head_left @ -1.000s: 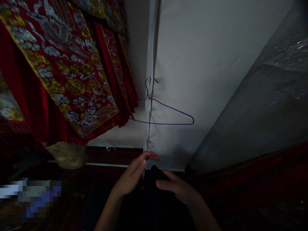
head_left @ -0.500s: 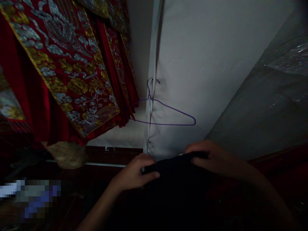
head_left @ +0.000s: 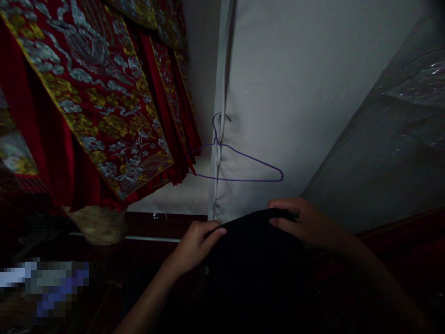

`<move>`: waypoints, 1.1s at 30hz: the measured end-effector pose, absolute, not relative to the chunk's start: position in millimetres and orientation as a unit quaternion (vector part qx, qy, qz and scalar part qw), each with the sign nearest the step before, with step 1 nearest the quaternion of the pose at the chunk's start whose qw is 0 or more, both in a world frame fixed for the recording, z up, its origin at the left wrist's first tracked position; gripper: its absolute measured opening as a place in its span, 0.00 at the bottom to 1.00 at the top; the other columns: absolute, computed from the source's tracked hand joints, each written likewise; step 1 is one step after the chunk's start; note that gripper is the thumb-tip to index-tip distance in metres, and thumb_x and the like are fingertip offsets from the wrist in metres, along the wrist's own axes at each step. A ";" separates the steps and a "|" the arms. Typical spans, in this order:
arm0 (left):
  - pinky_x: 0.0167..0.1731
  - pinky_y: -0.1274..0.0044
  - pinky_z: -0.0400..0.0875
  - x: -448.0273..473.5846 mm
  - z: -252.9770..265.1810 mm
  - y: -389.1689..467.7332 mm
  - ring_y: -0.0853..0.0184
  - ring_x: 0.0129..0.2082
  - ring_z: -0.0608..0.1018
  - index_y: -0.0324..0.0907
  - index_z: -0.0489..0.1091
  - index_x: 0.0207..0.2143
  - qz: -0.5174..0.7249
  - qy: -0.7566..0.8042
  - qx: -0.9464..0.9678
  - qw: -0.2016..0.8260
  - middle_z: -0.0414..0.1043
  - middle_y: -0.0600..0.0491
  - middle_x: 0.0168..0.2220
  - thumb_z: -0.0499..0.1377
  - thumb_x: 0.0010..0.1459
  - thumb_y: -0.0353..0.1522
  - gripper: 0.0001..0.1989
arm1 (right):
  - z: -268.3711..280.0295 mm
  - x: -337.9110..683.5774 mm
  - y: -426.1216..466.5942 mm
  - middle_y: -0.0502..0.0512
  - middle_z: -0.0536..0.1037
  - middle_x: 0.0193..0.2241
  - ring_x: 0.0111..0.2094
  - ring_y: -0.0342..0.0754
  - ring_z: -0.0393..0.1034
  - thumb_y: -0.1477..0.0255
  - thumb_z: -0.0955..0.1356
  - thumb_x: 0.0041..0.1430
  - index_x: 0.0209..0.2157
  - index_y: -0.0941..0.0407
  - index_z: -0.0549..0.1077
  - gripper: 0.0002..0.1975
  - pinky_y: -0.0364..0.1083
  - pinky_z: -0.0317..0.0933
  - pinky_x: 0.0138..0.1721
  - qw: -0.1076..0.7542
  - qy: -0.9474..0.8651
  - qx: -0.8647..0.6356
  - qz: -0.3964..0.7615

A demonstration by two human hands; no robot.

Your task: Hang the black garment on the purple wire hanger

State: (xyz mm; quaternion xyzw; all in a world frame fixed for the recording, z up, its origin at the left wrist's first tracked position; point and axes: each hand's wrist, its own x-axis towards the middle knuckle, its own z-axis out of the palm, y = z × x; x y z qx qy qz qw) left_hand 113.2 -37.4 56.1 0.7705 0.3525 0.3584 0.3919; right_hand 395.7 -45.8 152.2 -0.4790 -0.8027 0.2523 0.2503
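Observation:
A black cloth garment (head_left: 250, 250) stretches between my two hands at the bottom centre; its lower part is lost in the dark. My left hand (head_left: 198, 243) pinches its upper left edge, thumb on the near side. At the upper right edge, my right hand (head_left: 295, 220) grips the same cloth between thumb and fingers. Beyond the garment, a thin purple hanger (head_left: 250, 180) hangs bare by its hook against the wall, touched by neither hand. The hanger's left end is hidden behind red fabric.
A red embroidered cloth (head_left: 114, 111) with gold and silver patterns hangs at the left. White trunking (head_left: 222, 60) runs down the pale wall (head_left: 295, 69). Clear plastic sheeting (head_left: 413, 93) covers the right side. A pale rod (head_left: 149, 238) lies low at the left.
Both hands have moved slightly up, raising the garment's edge. My left thumb has shifted up to that edge, and my right hand has slid a little left.

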 end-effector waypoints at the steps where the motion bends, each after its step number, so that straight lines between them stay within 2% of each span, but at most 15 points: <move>1: 0.26 0.79 0.53 112.2 55.9 -38.1 0.73 0.24 0.60 0.41 0.60 0.24 0.348 0.354 0.764 0.412 0.54 0.59 0.22 0.52 0.70 0.44 0.23 | 152.0 397.6 -45.1 0.48 0.69 0.22 0.25 0.44 0.65 0.67 0.66 0.57 0.24 0.55 0.70 0.10 0.43 0.57 0.27 0.265 -0.789 -0.485 0.269; 4: 0.28 0.80 0.58 109.2 57.4 -41.0 0.72 0.28 0.64 0.39 0.67 0.29 0.318 0.321 0.751 0.482 0.61 0.58 0.26 0.55 0.68 0.45 0.20 | 155.2 405.0 -41.8 0.48 0.69 0.21 0.23 0.44 0.64 0.65 0.66 0.54 0.25 0.54 0.72 0.09 0.43 0.55 0.24 0.350 -0.741 -0.492 0.295; 6: 0.31 0.80 0.61 106.3 57.9 -42.3 0.71 0.31 0.68 0.39 0.71 0.33 0.285 0.298 0.753 0.513 0.66 0.56 0.29 0.59 0.65 0.45 0.18 | 159.3 411.5 -38.3 0.49 0.72 0.22 0.24 0.45 0.64 0.66 0.66 0.53 0.27 0.53 0.75 0.07 0.44 0.54 0.24 0.415 -0.708 -0.504 0.270; 8: 0.30 0.80 0.62 102.6 57.1 -42.6 0.70 0.30 0.68 0.38 0.73 0.32 0.250 0.294 0.758 0.525 0.68 0.56 0.29 0.62 0.63 0.45 0.18 | 163.3 418.4 -33.2 0.52 0.76 0.26 0.26 0.46 0.67 0.67 0.67 0.51 0.29 0.53 0.77 0.06 0.45 0.56 0.26 0.463 -0.682 -0.514 0.238; 10: 0.27 0.81 0.59 98.5 56.3 -42.6 0.71 0.27 0.66 0.38 0.72 0.28 0.224 0.294 0.756 0.541 0.65 0.57 0.26 0.63 0.61 0.45 0.19 | 166.6 423.9 -26.2 0.53 0.79 0.29 0.29 0.48 0.69 0.68 0.68 0.50 0.30 0.52 0.78 0.07 0.46 0.57 0.28 0.485 -0.676 -0.510 0.219; 14: 0.25 0.81 0.57 91.4 59.5 -43.6 0.72 0.25 0.63 0.37 0.71 0.27 0.265 0.287 0.711 0.585 0.61 0.57 0.24 0.65 0.57 0.47 0.21 | 173.6 426.7 -6.5 0.52 0.79 0.28 0.28 0.49 0.68 0.67 0.68 0.49 0.32 0.51 0.79 0.08 0.47 0.56 0.28 0.488 -0.681 -0.512 0.189; 19: 0.32 0.79 0.65 88.3 69.4 -44.4 0.68 0.32 0.70 0.37 0.78 0.38 0.380 0.322 0.652 0.572 0.71 0.53 0.31 0.65 0.57 0.49 0.22 | 181.5 428.2 32.6 0.51 0.76 0.25 0.26 0.47 0.66 0.65 0.68 0.48 0.30 0.52 0.77 0.08 0.46 0.56 0.29 0.498 -0.669 -0.509 0.214; 21: 0.33 0.79 0.67 89.4 71.8 -43.2 0.67 0.33 0.72 0.38 0.78 0.41 0.399 0.327 0.638 0.571 0.73 0.52 0.33 0.65 0.58 0.49 0.23 | 180.5 430.8 52.4 0.50 0.74 0.23 0.27 0.47 0.65 0.64 0.68 0.48 0.27 0.53 0.75 0.07 0.46 0.57 0.31 0.488 -0.678 -0.496 0.235; 25: 0.37 0.78 0.68 93.8 71.0 -40.4 0.66 0.35 0.73 0.39 0.77 0.41 0.443 0.323 0.616 0.565 0.75 0.52 0.34 0.65 0.58 0.48 0.21 | 173.7 427.2 85.9 0.50 0.74 0.24 0.32 0.48 0.68 0.65 0.68 0.45 0.23 0.53 0.72 0.07 0.46 0.60 0.38 0.481 -0.670 -0.464 0.324; 27: 0.38 0.77 0.69 95.8 69.4 -40.1 0.66 0.36 0.74 0.39 0.76 0.42 0.454 0.320 0.602 0.574 0.75 0.52 0.35 0.65 0.58 0.47 0.20 | 171.7 418.8 96.2 0.50 0.76 0.26 0.33 0.48 0.69 0.65 0.69 0.44 0.24 0.53 0.72 0.07 0.45 0.62 0.40 0.485 -0.646 -0.458 0.371; 33: 0.38 0.78 0.70 93.4 67.7 -38.5 0.65 0.37 0.75 0.40 0.74 0.48 0.491 0.332 0.561 0.578 0.75 0.52 0.38 0.66 0.58 0.46 0.22 | 177.8 388.2 110.4 0.47 0.78 0.27 0.28 0.43 0.70 0.67 0.74 0.48 0.36 0.53 0.77 0.11 0.42 0.63 0.32 0.449 -0.608 -0.445 0.481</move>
